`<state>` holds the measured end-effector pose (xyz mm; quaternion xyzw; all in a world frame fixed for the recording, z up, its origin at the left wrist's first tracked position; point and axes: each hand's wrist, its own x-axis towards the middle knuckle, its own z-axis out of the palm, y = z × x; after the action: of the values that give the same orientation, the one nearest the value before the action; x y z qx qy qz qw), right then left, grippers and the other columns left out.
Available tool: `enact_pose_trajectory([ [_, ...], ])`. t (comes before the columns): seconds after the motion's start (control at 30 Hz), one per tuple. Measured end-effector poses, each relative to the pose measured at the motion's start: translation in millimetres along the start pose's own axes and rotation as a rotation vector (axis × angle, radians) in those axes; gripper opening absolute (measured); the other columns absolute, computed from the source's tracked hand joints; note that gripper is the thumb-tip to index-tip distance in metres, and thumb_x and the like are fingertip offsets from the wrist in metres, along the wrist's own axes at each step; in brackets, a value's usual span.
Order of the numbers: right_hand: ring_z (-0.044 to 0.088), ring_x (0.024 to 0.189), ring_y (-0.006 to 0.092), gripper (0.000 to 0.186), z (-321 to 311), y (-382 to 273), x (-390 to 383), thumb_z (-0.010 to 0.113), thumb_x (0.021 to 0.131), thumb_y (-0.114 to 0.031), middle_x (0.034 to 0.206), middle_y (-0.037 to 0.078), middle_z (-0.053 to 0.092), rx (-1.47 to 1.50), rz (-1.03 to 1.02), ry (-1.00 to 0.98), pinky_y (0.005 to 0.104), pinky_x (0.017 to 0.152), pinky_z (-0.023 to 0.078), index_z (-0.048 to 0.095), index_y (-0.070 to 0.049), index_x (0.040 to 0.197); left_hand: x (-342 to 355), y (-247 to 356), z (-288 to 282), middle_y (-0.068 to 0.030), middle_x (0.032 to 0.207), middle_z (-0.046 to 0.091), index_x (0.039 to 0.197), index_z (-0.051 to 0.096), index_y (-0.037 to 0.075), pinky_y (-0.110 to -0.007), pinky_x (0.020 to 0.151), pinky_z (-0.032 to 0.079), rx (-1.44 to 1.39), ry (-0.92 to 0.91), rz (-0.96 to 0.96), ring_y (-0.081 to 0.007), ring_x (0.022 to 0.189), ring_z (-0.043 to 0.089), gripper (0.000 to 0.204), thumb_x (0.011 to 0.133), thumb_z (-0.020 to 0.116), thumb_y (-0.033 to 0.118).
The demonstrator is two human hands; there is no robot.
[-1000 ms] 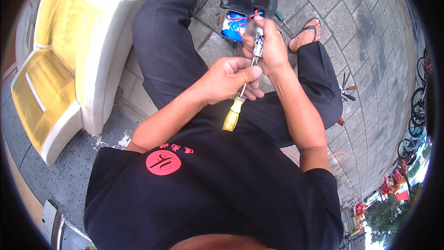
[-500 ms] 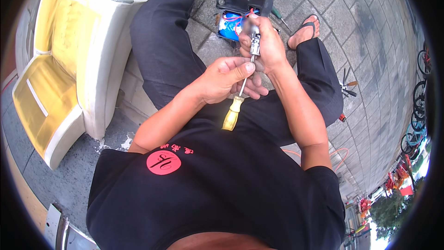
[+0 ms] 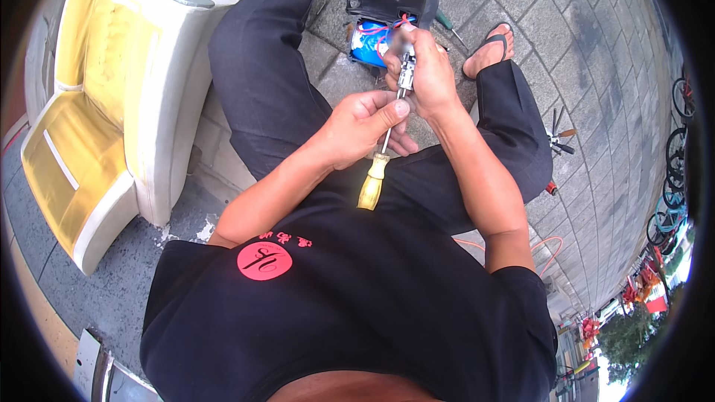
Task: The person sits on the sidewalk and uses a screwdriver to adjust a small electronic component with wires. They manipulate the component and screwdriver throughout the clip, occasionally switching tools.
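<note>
My left hand (image 3: 361, 128) grips the metal shaft of a screwdriver (image 3: 371, 184) with a yellow handle that hangs down over my lap. My right hand (image 3: 426, 74) is closed around a small metal part (image 3: 406, 68) at the tip of the screwdriver shaft. Just beyond my hands, on the paving between my feet, lies an open black case (image 3: 387, 1) holding a blue block with red wires (image 3: 370, 36).
A yellow and white seat (image 3: 89, 104) stands at my left on the ground. A green-handled screwdriver (image 3: 449, 27) lies by the black case. Pliers (image 3: 558, 138) lie on the grey paving stones at right, and an orange cable (image 3: 547, 247) runs behind my right arm. Bicycles (image 3: 678, 156) stand far right.
Both hands and the screwdriver have stayed together over my lap with only small shifts. The view has tilted slightly.
</note>
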<state>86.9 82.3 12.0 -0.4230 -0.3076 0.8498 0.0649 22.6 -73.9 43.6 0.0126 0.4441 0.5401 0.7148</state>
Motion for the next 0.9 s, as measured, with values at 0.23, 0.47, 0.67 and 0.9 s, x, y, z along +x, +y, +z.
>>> enact_pose_trajectory([
  [0.23, 0.05, 0.05, 0.0139, 0.034, -9.2, 0.0, 5.4, 0.059, 0.1, -0.04, 0.068, 0.005, 0.059, 0.185, 0.1, -0.108, 0.0294, 0.047, 0.041, 0.06, -0.007, 0.092, 0.7, 10.6, 4.3, -0.0094, 0.095, 0.068, 0.116, 0.065, -0.004, -0.041, 0.08, 0.065, -0.022, -0.035, -0.005, -0.0332, 0.091, 0.076, 0.039, 0.106, 0.063, 0.033],
  [0.47, 0.051, 0.05, 0.0145, 0.032, -3.9, -3.8, 3.8, 0.059, 0.1, -0.038, 0.068, 0.006, 0.061, 0.076, 0.028, -0.028, 0.03, 0.047, 0.042, 0.061, -0.006, 0.092, 8.7, 5.7, -1.0, -0.0084, 0.092, 0.067, 0.114, 0.064, -0.005, -0.041, 0.082, 0.065, -0.018, 0.008, -0.022, -0.0316, 0.094, 0.076, 0.034, 0.107, 0.061, 0.029],
  [0.67, 0.044, 0.046, 0.0126, 0.033, -6.9, -2.1, 5.2, 0.056, 0.101, -0.04, 0.066, 0.004, 0.056, 0.112, 0.043, -0.052, 0.0292, 0.043, 0.036, 0.057, -0.008, 0.092, 6.6, 16.7, 9.6, -0.0071, 0.091, 0.067, 0.113, 0.066, -0.003, -0.04, 0.078, 0.064, -0.04, 0.013, -0.027, -0.03, 0.089, 0.076, 0.035, 0.104, 0.066, 0.031],
  [0.9, 0.042, 0.045, 0.0123, 0.033, 1.6, -6.3, 1.4, 0.055, 0.102, -0.041, 0.065, 0.003, 0.054, 0.061, 0.033, 0.018, 0.0285, 0.042, 0.036, 0.056, -0.009, 0.092, 11.7, 9.8, 4.0, -0.0084, 0.094, 0.069, 0.112, 0.066, -0.002, -0.041, 0.08, 0.064, -0.034, 0.04, -0.05, -0.0328, 0.093, 0.077, 0.032, 0.105, 0.066, 0.029],
])
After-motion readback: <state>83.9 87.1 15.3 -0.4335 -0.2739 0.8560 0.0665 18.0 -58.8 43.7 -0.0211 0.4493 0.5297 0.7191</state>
